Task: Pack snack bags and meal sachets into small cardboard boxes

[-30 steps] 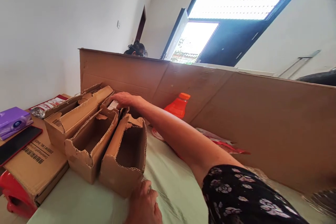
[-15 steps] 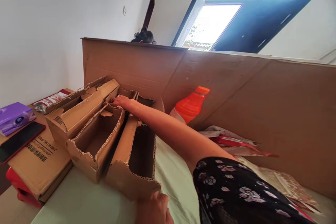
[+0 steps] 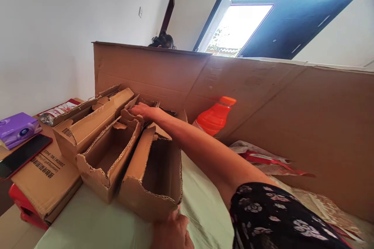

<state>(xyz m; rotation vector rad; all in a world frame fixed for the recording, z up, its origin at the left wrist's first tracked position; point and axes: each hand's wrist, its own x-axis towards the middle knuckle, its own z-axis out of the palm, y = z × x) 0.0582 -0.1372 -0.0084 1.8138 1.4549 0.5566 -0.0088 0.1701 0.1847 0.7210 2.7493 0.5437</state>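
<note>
Three long cardboard boxes lie side by side on a pale green sheet. The nearest one and the middle one have torn, open tops; the third is closed. My right hand reaches across them, fingers curled down over the torn far flaps of the open boxes. Whatever lies under those fingers is hidden. My left hand sits at the bottom edge, closed against the near corner of the nearest box.
A tall cardboard wall stands behind, with an orange bottle and red wrappers at its foot. At left, a flat printed carton on a red stool carries a phone and purple tissue pack. Another person's head shows behind the wall.
The nearest box has been pulled apart from the middle one and swung right. My right hand stayed at the far flaps, shifting slightly. My left hand followed the box corner rightward.
</note>
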